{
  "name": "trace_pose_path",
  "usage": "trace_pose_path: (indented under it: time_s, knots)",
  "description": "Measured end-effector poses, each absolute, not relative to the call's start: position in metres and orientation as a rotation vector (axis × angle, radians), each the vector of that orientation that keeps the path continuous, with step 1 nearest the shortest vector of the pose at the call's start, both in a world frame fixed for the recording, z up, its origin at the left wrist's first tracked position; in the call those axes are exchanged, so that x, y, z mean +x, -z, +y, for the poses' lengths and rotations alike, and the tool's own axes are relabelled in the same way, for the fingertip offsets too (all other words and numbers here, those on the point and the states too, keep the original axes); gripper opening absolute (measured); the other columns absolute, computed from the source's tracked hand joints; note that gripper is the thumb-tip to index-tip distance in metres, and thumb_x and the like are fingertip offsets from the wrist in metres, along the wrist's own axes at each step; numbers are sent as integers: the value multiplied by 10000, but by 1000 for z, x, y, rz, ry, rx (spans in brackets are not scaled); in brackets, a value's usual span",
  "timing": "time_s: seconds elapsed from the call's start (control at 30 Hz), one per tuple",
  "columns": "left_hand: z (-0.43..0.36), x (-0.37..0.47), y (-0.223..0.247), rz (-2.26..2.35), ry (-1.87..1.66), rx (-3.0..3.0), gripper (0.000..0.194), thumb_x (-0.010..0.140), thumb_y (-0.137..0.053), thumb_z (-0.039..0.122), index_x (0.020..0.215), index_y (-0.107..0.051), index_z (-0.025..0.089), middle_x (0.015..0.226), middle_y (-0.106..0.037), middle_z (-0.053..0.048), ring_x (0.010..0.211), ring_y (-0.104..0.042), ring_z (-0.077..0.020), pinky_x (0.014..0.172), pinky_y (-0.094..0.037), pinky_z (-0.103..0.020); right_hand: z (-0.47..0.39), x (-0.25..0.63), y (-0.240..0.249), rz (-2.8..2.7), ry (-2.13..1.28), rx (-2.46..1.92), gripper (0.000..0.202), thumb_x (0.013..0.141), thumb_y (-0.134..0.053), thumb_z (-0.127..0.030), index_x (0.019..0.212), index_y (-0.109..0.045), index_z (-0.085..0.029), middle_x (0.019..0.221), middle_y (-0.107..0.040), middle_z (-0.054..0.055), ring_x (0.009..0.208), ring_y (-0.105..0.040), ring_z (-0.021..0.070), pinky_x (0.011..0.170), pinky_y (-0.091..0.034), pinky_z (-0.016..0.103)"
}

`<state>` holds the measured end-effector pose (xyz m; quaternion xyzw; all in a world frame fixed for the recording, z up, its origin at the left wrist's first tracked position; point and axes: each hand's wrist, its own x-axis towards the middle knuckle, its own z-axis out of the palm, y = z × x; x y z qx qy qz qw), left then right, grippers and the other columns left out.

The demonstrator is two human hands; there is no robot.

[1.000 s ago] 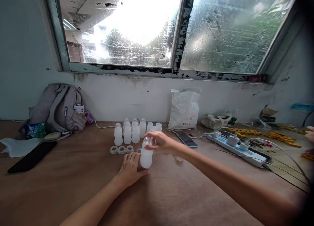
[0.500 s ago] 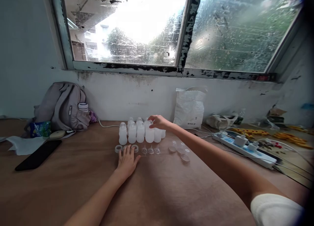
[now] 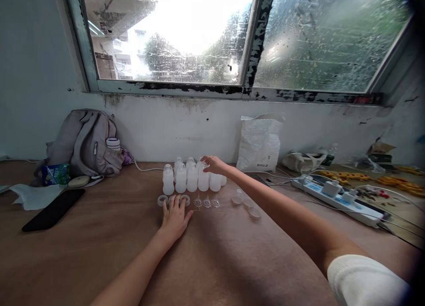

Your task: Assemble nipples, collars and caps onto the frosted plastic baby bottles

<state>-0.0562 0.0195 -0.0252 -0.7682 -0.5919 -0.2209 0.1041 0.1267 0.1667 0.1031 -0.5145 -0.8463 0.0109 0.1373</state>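
In the middle of the frame, a milky white bottle (image 3: 203, 182) stands in the front row on the brown surface (image 3: 212, 257). The right hand (image 3: 216, 165) has its fingers at the bottle's clear top; I can't tell if that grip is tight. The left hand (image 3: 174, 219) lies spread over the pale rings (image 3: 162, 204), its grip loose. The bottle looks light, smooth, maybe slippery, and a bit squashy. Its round sides seem better to hold than its top.

Brn table (image 3: 99, 244) w/ bottles (image 3: 191, 181), rings (image 3: 162, 204), bkpk (image 3: 88, 142), prob. caps (image 3: 254, 213)
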Motion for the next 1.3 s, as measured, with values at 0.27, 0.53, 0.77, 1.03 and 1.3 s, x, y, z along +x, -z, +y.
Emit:
trace_pose_path:
  time_s: [0.27,0.53,0.77,1.03,1.3]
  knots:
    - [15,-52,23,-1682,705,-2294,294,844,-426,334,1074,-530,183,1214,-492,-126,1168,-374,-283,968,-230,-548,160,135,-101,-2456,32,-1502,390,702,-657,-213,1077,-562,-165,1088,-602,115,1014,-524,282,782,-422,328]
    - [10,-47,16,-1568,860,-2397,103,805,-495,259,792,-562,182,1082,-555,-81,1089,-440,-251,962,-254,-499,148,141,-90,-2379,83,-1431,591,699,-656,-247,1232,-418,-159,1074,-594,143,1027,-489,318,801,-388,399]
    - [9,-40,19,-1509,953,-2472,129,842,-431,203,899,-544,178,1099,-539,-86,1061,-461,-220,918,-354,-409,101,163,-48,-2273,64,-1308,308,842,-457,-288,1112,-462,-140,896,-607,84,820,-565,182,752,-408,291]
    - [6,-37,20,-1458,1069,-2564,134,856,-411,182,948,-508,185,1064,-571,-74,1035,-498,-210,882,-397,-388,68,182,4,-2296,-17,-1285,103,781,-528,-225,861,-553,-165,905,-611,79,876,-555,218,767,-401,332]
    - [7,-38,19,-1541,1134,-2567,315,879,-395,244,1186,-393,171,1139,-554,-88,1051,-502,-199,910,-388,-393,40,167,1,-2409,-149,-995,95,779,-515,-224,866,-520,-187,879,-588,57,854,-530,206,790,-379,357]
